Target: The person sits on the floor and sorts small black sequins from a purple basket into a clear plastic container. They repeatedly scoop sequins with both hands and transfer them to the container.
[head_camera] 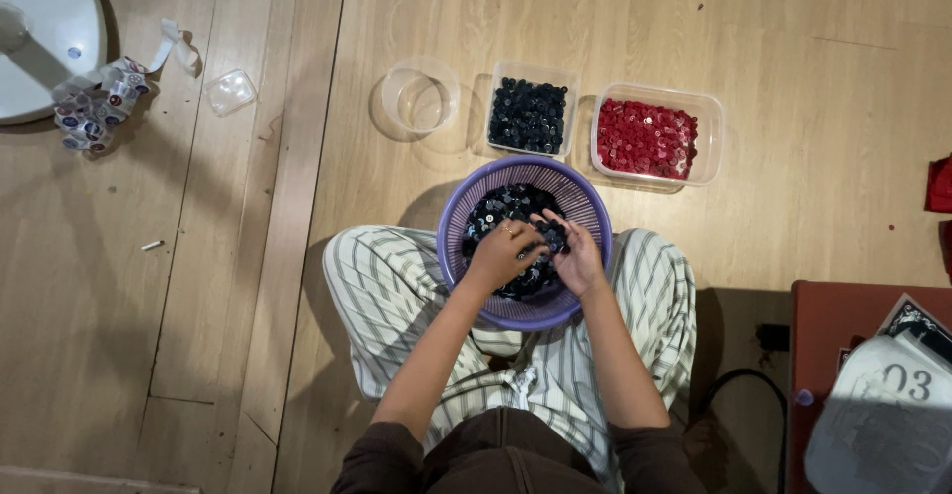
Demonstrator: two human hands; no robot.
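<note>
One head-worn camera looks straight down from above at the lap and wooden floor (446, 18), fairly near.

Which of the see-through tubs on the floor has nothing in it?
The round clear tub on the left of the row. The square tub beside it holds dark blue buttons, and the long tub on the right holds red ones.

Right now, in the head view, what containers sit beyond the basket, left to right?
Empty clear round tub → clear box of dark buttons → clear box of red buttons.
</note>
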